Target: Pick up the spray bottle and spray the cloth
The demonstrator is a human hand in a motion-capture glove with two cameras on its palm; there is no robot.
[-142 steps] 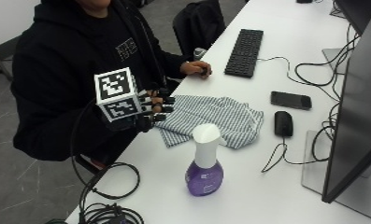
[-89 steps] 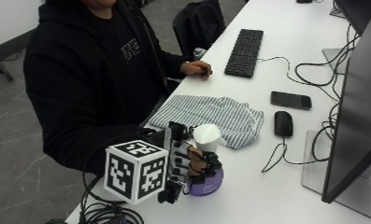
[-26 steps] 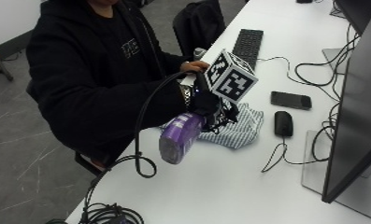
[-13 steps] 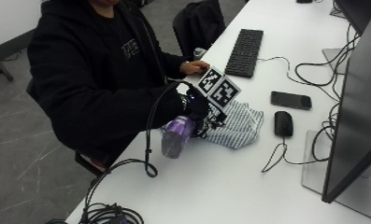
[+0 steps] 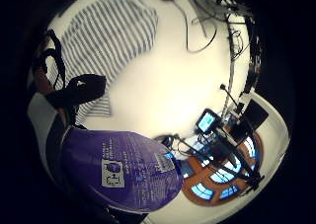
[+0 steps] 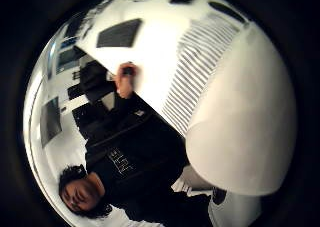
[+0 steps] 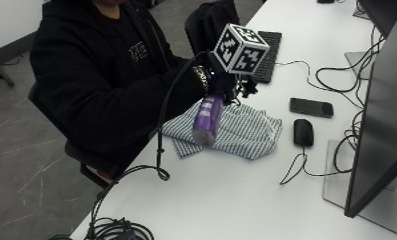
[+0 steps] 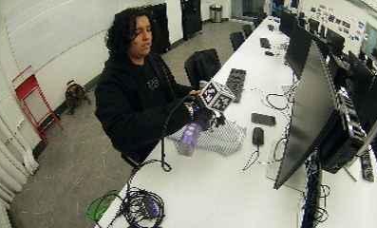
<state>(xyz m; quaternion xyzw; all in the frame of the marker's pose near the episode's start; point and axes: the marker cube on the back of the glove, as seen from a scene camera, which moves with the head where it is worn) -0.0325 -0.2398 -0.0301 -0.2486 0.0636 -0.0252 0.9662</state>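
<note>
1. While my hand (image 7: pixel 226 84) is wrapped around the neck of the spray bottle (image 7: pixel 207 119), the purple body hangs tilted in the air above the near edge of the cloth (image 7: pixel 241 131), base lowest.
2. As I judge it, the step in hand is aiming: I would turn the nozzle toward the middle of the cloth before squeezing, so mist lands on fabric and not on the phone (image 7: pixel 311 107) or mouse (image 7: pixel 303 132) beside it.
3. I cannot see the nozzle itself, so its direction is unclear.
4. Glossy, rounded purple plastic with a white cap makes up the bottle; the cloth is soft, rumpled, white with thin dark stripes, spread on the smooth white counter (image 7: pixel 238 195).
</note>
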